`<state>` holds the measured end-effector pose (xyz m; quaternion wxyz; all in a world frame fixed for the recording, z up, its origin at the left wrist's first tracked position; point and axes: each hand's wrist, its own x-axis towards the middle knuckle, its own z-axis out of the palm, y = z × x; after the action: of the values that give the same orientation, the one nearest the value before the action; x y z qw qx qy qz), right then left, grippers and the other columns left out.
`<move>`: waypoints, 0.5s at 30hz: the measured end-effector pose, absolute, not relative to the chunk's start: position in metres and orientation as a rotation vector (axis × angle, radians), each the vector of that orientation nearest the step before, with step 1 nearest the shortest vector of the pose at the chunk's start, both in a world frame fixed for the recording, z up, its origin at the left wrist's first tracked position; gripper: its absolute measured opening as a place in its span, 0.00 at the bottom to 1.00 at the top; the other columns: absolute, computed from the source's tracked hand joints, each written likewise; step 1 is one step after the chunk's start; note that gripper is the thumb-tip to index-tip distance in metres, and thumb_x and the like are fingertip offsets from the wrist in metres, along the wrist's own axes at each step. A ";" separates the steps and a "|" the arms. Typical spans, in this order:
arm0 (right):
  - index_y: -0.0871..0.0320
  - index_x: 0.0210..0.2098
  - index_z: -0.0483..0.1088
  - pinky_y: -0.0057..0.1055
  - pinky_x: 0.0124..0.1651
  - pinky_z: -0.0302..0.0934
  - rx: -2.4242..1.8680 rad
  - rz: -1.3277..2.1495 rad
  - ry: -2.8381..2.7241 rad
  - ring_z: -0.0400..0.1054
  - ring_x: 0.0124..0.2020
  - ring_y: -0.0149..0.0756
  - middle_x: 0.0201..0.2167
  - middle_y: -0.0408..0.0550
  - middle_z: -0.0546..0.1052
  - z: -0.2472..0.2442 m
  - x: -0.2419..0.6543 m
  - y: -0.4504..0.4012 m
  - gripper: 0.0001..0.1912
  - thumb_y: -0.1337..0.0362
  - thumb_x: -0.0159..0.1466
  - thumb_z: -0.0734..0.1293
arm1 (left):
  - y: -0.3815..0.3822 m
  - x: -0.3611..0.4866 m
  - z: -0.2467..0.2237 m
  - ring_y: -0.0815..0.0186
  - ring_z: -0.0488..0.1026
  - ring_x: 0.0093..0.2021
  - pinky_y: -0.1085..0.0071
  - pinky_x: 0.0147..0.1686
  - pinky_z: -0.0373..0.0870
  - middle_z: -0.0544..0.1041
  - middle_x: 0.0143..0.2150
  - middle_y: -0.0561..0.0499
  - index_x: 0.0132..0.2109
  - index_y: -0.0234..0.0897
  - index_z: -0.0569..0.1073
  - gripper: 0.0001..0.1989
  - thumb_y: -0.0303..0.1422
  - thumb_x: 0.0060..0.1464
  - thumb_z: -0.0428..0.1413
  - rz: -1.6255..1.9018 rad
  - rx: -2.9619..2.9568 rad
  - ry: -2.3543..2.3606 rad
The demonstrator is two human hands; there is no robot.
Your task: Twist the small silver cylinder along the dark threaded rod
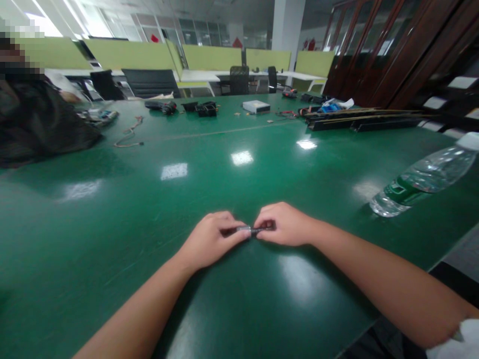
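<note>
Low over the green table (pixel 209 184), my two hands meet at a small, slim object (pixel 245 229) with a silvery left part and a dark right part. My left hand (pixel 211 237) pinches the silvery part between thumb and fingers. From the other side, my right hand (pixel 284 224) has its fingertips closed on the dark part. The object lies level between them, partly hidden by the fingers, and is too small to identify.
A clear water bottle (pixel 419 179) with a green label stands at the right. Black rails (pixel 333 121), a silver box (pixel 256 106), black parts (pixel 206 109) and a cable (pixel 129 135) lie farther back. A person in dark clothing (pixel 41 114) is at the far left.
</note>
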<state>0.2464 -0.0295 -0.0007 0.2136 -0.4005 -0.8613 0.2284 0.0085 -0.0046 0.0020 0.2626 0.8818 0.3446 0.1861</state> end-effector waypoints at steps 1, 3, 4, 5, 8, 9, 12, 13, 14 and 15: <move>0.60 0.36 0.78 0.26 0.36 0.59 -1.112 0.630 -2.394 0.68 0.31 0.30 0.30 0.45 0.76 0.000 0.247 -0.030 0.06 0.66 0.60 0.71 | -0.005 0.009 0.002 0.67 0.74 0.34 0.72 0.36 0.66 0.78 0.33 0.51 0.44 0.45 0.84 0.12 0.43 0.62 0.58 0.502 2.385 0.933; 0.60 0.36 0.78 0.26 0.36 0.59 -1.110 0.614 -2.407 0.68 0.31 0.30 0.30 0.45 0.76 0.000 0.248 -0.030 0.05 0.66 0.59 0.71 | -0.004 0.009 0.002 0.67 0.74 0.34 0.72 0.36 0.66 0.78 0.33 0.52 0.44 0.45 0.84 0.13 0.43 0.62 0.58 0.498 2.385 0.937; 0.60 0.36 0.78 0.26 0.36 0.59 -1.110 0.606 -2.413 0.68 0.31 0.30 0.30 0.45 0.76 0.001 0.249 -0.030 0.05 0.67 0.59 0.71 | -0.004 0.008 0.001 0.67 0.74 0.34 0.73 0.36 0.66 0.78 0.34 0.52 0.44 0.46 0.84 0.13 0.43 0.62 0.58 0.497 2.385 0.938; 0.60 0.35 0.78 0.26 0.35 0.59 -1.110 0.602 -2.417 0.68 0.31 0.30 0.30 0.45 0.76 0.001 0.249 -0.030 0.05 0.67 0.59 0.71 | -0.004 0.008 0.001 0.67 0.74 0.35 0.73 0.36 0.66 0.78 0.34 0.52 0.44 0.46 0.84 0.13 0.44 0.62 0.57 0.498 2.385 0.939; 0.60 0.35 0.78 0.26 0.35 0.59 -1.112 0.604 -2.423 0.68 0.31 0.30 0.30 0.45 0.76 0.001 0.252 -0.030 0.05 0.67 0.59 0.70 | -0.004 0.008 0.000 0.67 0.74 0.35 0.72 0.36 0.66 0.78 0.34 0.52 0.45 0.47 0.83 0.12 0.44 0.62 0.57 0.501 2.386 0.946; 0.60 0.35 0.78 0.26 0.35 0.59 -1.112 0.605 -2.424 0.68 0.31 0.30 0.30 0.45 0.76 0.001 0.252 -0.030 0.05 0.66 0.59 0.70 | -0.004 0.009 0.000 0.67 0.74 0.35 0.72 0.36 0.66 0.78 0.34 0.52 0.45 0.47 0.83 0.12 0.44 0.62 0.58 0.502 2.384 0.949; 0.60 0.36 0.78 0.26 0.36 0.60 -1.113 0.607 -2.430 0.68 0.32 0.30 0.31 0.45 0.77 0.001 0.254 -0.030 0.05 0.66 0.59 0.70 | -0.004 0.009 0.000 0.67 0.74 0.35 0.73 0.36 0.66 0.79 0.34 0.52 0.45 0.47 0.83 0.12 0.44 0.62 0.58 0.497 2.379 0.954; 0.60 0.36 0.78 0.26 0.36 0.60 -1.116 0.608 -2.433 0.68 0.32 0.30 0.31 0.45 0.77 0.001 0.254 -0.030 0.05 0.66 0.59 0.70 | -0.004 0.009 0.000 0.67 0.74 0.35 0.73 0.36 0.66 0.79 0.34 0.52 0.45 0.47 0.83 0.12 0.44 0.62 0.58 0.494 2.378 0.952; 0.60 0.36 0.78 0.26 0.36 0.60 -1.123 0.612 -2.435 0.68 0.32 0.30 0.31 0.45 0.77 0.002 0.254 -0.030 0.06 0.66 0.59 0.70 | -0.004 0.009 0.000 0.67 0.74 0.35 0.73 0.36 0.66 0.78 0.34 0.52 0.45 0.48 0.83 0.12 0.44 0.62 0.58 0.491 2.377 0.950; 0.60 0.36 0.78 0.26 0.36 0.60 -1.132 0.616 -2.438 0.68 0.32 0.30 0.31 0.45 0.77 0.003 0.254 -0.030 0.06 0.66 0.59 0.70 | -0.004 0.009 0.000 0.67 0.74 0.35 0.73 0.36 0.66 0.78 0.34 0.52 0.45 0.48 0.83 0.12 0.44 0.62 0.58 0.489 2.377 0.949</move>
<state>0.2544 -0.0302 0.0028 0.1908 -0.4030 -0.8679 0.2192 0.0091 -0.0041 0.0001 0.2645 0.8797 0.3513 0.1811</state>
